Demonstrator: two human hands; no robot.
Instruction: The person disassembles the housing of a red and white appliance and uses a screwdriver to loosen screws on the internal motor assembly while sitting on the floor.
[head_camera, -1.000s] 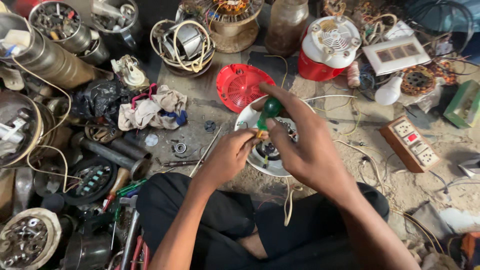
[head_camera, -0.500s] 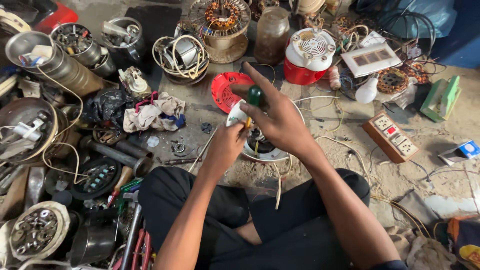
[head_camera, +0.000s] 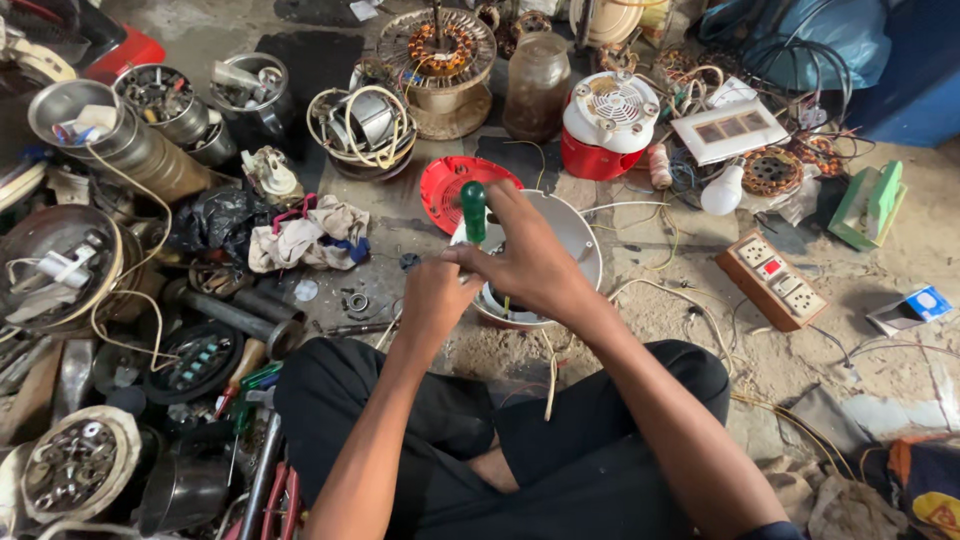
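Fingers of the right hand (head_camera: 535, 265) are closed around a green-handled screwdriver (head_camera: 473, 212), held upright over the white fan motor housing (head_camera: 575, 235) on the floor. The left hand (head_camera: 437, 298) is curled beside it, its contents apparently hidden.
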